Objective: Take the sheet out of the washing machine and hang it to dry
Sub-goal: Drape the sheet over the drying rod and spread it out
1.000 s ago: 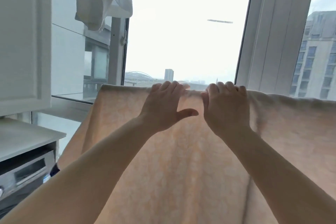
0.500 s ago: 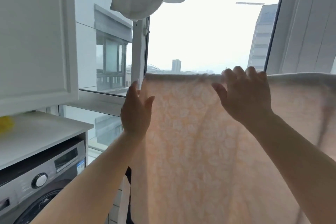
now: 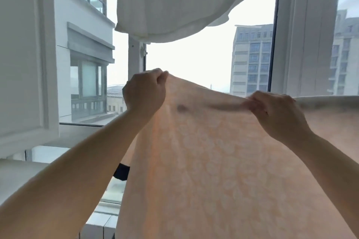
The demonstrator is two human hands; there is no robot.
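Sheet (image 3: 204,161) top edge pinched by left hand (image 3: 144,91), right hand (image 3: 275,111), hanging below

Daylight poured through the window (image 3: 194,60) I faced, blowing the sky out white; the backlit sheet (image 3: 204,161) glowed, my fingers (image 3: 250,104) blurred, and frame edges bowed.

Thin, matt peach cloth sheet (image 3: 223,161) with a pale woven-looking pattern, semi-translucent against daylight; above, matt white cloth (image 3: 174,2); at left, smooth white-painted cabinet door (image 3: 23,54).
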